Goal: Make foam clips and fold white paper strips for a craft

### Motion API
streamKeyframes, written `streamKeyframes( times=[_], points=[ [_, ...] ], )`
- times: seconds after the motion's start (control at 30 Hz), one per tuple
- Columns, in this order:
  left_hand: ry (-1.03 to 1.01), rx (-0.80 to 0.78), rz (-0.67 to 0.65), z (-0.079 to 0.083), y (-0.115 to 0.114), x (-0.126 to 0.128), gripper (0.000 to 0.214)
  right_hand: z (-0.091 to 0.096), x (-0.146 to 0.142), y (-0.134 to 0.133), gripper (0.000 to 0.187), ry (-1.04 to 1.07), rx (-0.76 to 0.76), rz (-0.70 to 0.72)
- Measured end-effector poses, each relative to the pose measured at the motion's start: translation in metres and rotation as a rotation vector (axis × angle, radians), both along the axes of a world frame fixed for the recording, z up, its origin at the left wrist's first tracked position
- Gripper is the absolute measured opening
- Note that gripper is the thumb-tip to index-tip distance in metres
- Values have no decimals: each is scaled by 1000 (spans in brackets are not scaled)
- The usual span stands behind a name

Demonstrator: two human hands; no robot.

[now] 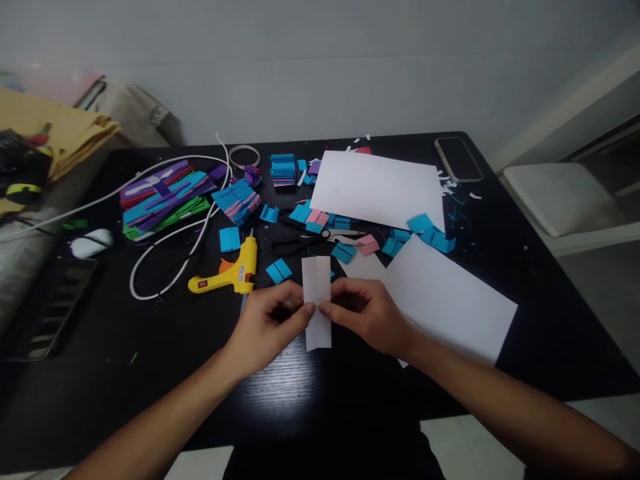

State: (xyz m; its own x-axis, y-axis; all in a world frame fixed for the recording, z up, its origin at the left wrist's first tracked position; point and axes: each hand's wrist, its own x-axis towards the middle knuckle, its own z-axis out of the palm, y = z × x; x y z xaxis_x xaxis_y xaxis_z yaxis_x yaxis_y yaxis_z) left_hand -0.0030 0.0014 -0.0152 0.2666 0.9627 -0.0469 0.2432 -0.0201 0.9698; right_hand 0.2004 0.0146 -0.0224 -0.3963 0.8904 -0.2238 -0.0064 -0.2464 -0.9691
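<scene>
A narrow folded strip of white paper (317, 287) is held upright above the black table (150, 360). My left hand (267, 327) pinches its left edge and my right hand (367, 315) pinches its right edge, thumbs meeting near the strip's middle. Just beyond the hands lie a yellow glue gun (235, 270), black-handled scissors (310, 240) and several small blue and pink folded paper pieces (279, 270).
Two white sheets (380, 190) (450, 300) lie to the right. A stack of coloured foam sheets (160, 197), a white cable (165, 280), a tape ring (245, 157) and a phone (457, 160) sit further back. A white stool (560, 197) stands beside the table.
</scene>
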Motion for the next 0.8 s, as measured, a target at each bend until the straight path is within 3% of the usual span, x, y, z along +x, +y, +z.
streamKeyframes(
  times=[0.23, 0.6, 0.8],
  points=[
    [108, 101, -106, 2, 5, -8, 14, 3, 5, 2, 17, -38, 16, 55],
    [63, 27, 13, 8, 12, -12, 14, 1, 5, 9, 22, 14, -6, -8],
    [-45, -38, 80, 8, 13, -13, 16, 1, 6, 10, 21, 18, -36, 29]
  ],
)
